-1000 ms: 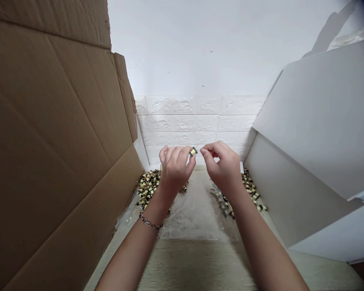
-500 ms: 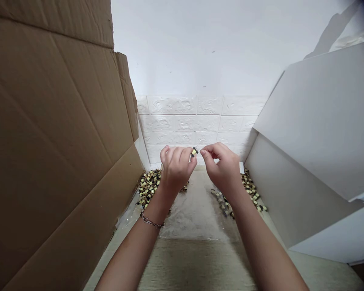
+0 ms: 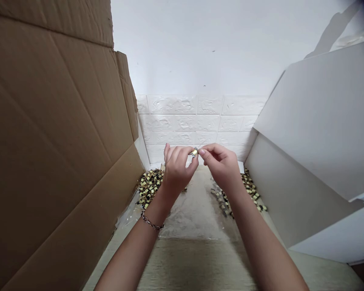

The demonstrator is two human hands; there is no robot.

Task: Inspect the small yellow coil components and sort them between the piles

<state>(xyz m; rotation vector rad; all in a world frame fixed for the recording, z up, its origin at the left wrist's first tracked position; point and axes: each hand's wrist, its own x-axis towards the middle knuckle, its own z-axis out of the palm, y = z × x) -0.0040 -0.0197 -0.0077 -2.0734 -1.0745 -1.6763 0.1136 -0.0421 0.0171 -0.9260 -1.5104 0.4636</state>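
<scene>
In the middle of the head view, a small transformer coil (image 3: 195, 152), yellow around its body with black ends, is pinched between the thumb and forefinger of my left hand (image 3: 179, 166). The other left fingers curl behind it. My right hand (image 3: 223, 165) is closed in a pinch, its thumb and fingertip meeting the coil's right end. A thin wire seems to rise by the right fingertips, though it is hard to make out. Both hands are raised over a clear plastic sheet (image 3: 194, 218).
Heaps of similar coils lie to the left (image 3: 150, 186) and to the right (image 3: 251, 192), partly hidden by my arms. A tall cardboard panel (image 3: 57, 133) walls the left side, a white board (image 3: 318, 121) the right. A white brick-patterned wall (image 3: 185, 104) stands behind.
My right fingertips have moved left and now touch the coil, where a gap stood before. The coil has turned slightly in my left hand.
</scene>
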